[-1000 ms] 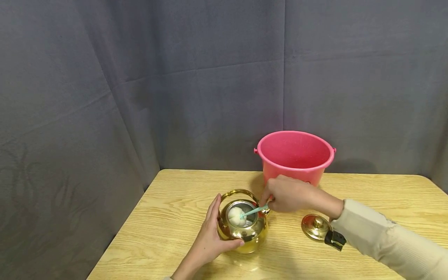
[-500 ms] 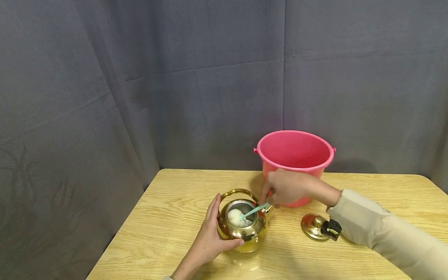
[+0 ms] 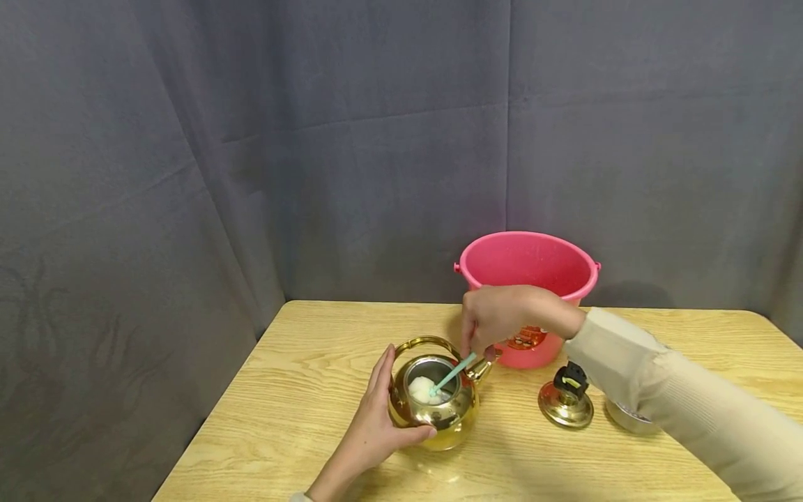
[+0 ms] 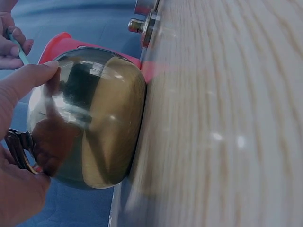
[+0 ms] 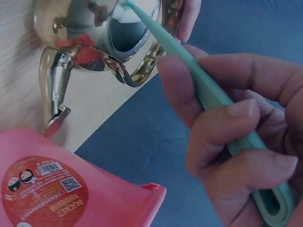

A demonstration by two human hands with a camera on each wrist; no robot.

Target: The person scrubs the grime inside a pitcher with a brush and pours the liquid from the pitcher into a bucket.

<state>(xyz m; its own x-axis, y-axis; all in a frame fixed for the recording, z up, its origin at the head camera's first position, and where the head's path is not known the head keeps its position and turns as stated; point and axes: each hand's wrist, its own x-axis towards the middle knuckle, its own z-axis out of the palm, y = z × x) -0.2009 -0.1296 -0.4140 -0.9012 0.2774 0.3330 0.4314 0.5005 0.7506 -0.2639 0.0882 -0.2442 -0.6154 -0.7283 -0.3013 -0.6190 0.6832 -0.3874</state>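
A shiny gold kettle stands lidless on the table, its spout toward the bucket. My left hand grips its left side, the thumb across the front and the fingers beside the arched handle; the left wrist view shows the thumb on the body. My right hand holds a cleaning brush by its mint-green handle, fingers wrapped round it. The brush's white round head sits inside the kettle's mouth, its lower part hidden by the rim.
A pink bucket with a red label stands behind the kettle, partly covered by my right hand. The gold kettle lid lies to the kettle's right, beside a silver bowl partly behind my sleeve. Grey cloth hangs behind the table.
My right hand has risen and moved slightly left, so the brush handle slants more steeply and the white head sits lower in the kettle. The left hand and kettle have stayed put.
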